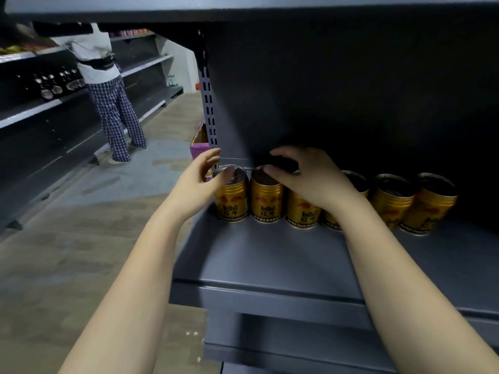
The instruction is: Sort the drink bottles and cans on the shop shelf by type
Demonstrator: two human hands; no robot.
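Note:
Several gold Red Bull cans stand in a row on the grey shelf board. The leftmost can is at the shelf's left end, and my left hand cups its left side with fingers apart. My right hand hovers over the second can and the third can, fingers spread, its thumb near the second can's top. It hides the third can's top and part of a fourth. Two further cans stand to the right.
A perforated shelf upright rises just behind the leftmost can. A purple carton sits on the floor beyond it. A person in checked trousers stands in the aisle at shelving holding dark bottles. Another shelf board overhangs above.

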